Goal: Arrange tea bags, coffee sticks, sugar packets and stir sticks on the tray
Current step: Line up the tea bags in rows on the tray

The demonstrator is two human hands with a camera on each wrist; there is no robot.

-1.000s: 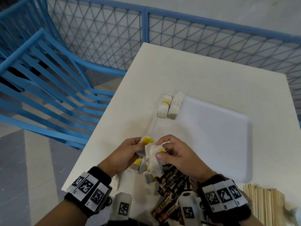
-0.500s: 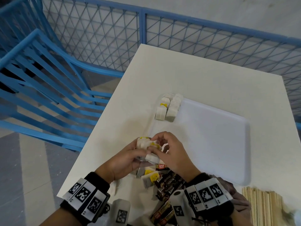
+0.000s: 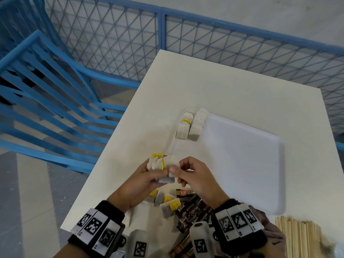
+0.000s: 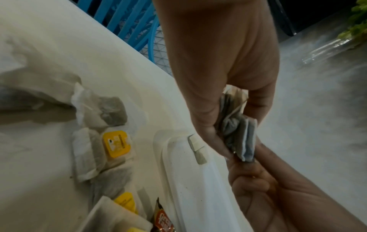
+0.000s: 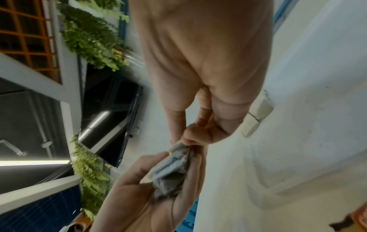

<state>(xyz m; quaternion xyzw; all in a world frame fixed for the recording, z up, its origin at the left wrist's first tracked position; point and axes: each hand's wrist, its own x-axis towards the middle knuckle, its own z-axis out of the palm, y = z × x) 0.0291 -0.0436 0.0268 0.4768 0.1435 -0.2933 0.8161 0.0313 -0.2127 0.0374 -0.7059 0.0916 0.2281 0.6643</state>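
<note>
Above the table's near left part, my left hand [image 3: 149, 178] grips a bunch of tea bags [image 3: 161, 165] with yellow tags. My right hand [image 3: 186, 174] pinches the near edge of the same bunch [image 4: 241, 138] between thumb and forefinger. The white tray [image 3: 242, 164] lies to the right; two short rows of tea bags [image 3: 191, 125] stand at its far left corner. Loose tea bags [image 3: 168, 203] and dark coffee sticks [image 3: 193, 211] lie heaped on the table under my hands. Wooden stir sticks [image 3: 297, 237] lie at the near right.
The white table [image 3: 223, 86] ends close on the left, with blue chairs [image 3: 46, 108] beside it. A blue mesh fence [image 3: 167, 43] runs behind the far edge. No sugar packets can be made out.
Both hands have lifted the bunch of tea bags off the heap and squeezed it into a tighter stack. The right hand has shifted from spreading the bags to pinching their near edge.
</note>
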